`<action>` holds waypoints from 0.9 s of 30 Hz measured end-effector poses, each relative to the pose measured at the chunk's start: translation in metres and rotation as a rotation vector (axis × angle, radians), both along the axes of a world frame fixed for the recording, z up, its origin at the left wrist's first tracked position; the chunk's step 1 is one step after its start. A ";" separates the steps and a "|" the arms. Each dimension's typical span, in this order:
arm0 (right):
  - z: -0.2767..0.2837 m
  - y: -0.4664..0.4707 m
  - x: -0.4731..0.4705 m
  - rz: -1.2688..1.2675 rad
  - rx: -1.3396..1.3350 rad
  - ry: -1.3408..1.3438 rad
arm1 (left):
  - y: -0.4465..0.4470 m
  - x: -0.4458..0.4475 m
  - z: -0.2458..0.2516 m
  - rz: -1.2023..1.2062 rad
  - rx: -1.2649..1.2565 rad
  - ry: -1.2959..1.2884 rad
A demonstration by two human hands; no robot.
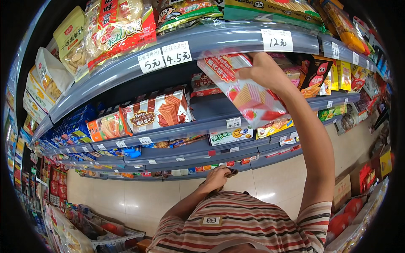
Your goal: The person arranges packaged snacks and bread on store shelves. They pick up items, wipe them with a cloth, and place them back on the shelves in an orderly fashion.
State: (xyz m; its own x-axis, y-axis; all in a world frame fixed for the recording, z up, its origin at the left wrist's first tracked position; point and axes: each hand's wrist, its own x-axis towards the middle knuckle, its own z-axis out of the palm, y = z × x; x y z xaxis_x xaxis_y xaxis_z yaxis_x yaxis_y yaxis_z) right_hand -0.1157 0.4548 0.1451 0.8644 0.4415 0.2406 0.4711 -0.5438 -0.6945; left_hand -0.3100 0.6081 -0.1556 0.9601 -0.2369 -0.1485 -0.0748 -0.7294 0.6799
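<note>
My right hand (264, 71) grips the upper end of a red and white packet of strawberry wafer biscuits (250, 91), held tilted at the front edge of a shelf. Behind it, a dark red wafer packet (204, 83) lies on that shelf, with a brown and white chocolate wafer packet (159, 110) farther left. My left hand (216, 178) is low in front of my body, closed around a dark brown item (232, 172) that I cannot make out.
Bagged rice crackers (121, 34) stand on the upper shelf, whose curved price rail (221, 38) juts out above the biscuits. Boxed snacks (316, 76) stand at the right. Lower shelves hold more packets. Cartons (343, 189) and a crate (118, 238) stand behind on the tiled floor (152, 196).
</note>
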 end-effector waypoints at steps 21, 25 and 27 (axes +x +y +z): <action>-0.016 0.037 0.031 0.122 -0.231 -0.076 | 0.036 0.001 -0.014 -0.006 -0.053 -0.023; -0.011 0.039 0.033 0.184 -0.305 0.009 | 0.038 0.000 -0.016 -0.025 -0.058 -0.012; -0.011 0.041 0.033 0.218 -0.378 0.014 | 0.040 0.000 -0.012 -0.037 -0.066 0.007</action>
